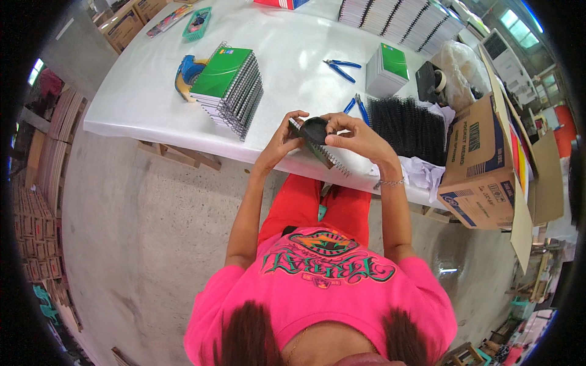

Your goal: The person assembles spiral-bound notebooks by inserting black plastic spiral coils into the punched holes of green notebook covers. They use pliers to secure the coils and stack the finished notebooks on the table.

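Observation:
Near the table's front edge, my left hand (282, 141) grips a small spiral notebook (322, 155), held tilted with its coil edge facing me. My right hand (359, 138) is closed in a pinch at the notebook's upper side, beside a dark rounded thing (314, 130) whose kind I cannot make out. What the right fingertips hold is hidden. Just beyond my right hand lie blue-handled cutters (359, 108). A bunch of black spiral coils (408, 129) rests to the right of that hand.
A tall stack of green spiral notebooks (227, 78) stands left, beside a tape dispenser (190, 76). Other blue cutters (342, 68) lie near a shorter green-topped stack (387, 72). An open cardboard box (479, 160) is at right; large notebook stacks (397, 23) line the back.

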Available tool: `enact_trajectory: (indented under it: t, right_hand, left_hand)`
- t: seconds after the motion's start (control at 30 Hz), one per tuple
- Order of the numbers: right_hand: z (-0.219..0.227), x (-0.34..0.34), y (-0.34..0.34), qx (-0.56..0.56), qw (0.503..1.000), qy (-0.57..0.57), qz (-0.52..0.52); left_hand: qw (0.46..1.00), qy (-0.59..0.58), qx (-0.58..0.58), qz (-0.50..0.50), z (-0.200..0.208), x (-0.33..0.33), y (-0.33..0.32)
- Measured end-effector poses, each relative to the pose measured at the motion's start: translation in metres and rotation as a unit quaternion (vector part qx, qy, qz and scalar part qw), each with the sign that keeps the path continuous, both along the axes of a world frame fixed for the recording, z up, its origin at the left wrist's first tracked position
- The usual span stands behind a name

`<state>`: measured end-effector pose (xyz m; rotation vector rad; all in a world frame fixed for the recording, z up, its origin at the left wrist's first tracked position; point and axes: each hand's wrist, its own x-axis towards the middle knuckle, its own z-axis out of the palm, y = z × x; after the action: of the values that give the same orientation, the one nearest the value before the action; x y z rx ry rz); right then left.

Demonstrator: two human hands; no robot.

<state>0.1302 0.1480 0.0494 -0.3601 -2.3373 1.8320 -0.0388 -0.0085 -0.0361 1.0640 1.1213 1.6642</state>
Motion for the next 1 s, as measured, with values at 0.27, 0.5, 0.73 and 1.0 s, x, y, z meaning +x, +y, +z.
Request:
enact_trajectory:
  t: [0.27,0.5,0.73,1.0]
  right_hand:
    - [-0.009,-0.016,0.005,0.007,0.998,-0.051,-0.031]
    - [-0.04,-0.053,0.054,0.249,0.934,0.097,-0.238]
    - [-0.076,-0.033,0.066,0.477,0.779,-0.201,-0.355]
    - [-0.102,-0.043,0.058,0.463,0.792,-0.189,-0.35]
  left_hand:
    - [0.999,0.028,0.024,0.025,-0.003,0.002,0.002]
    - [0.974,0.048,0.02,0.221,-0.008,0.022,0.011]
    - [0.898,0.073,-0.001,0.434,-0.018,0.054,0.009]
    - [0.894,0.075,-0.031,0.441,-0.008,0.046,0.005]
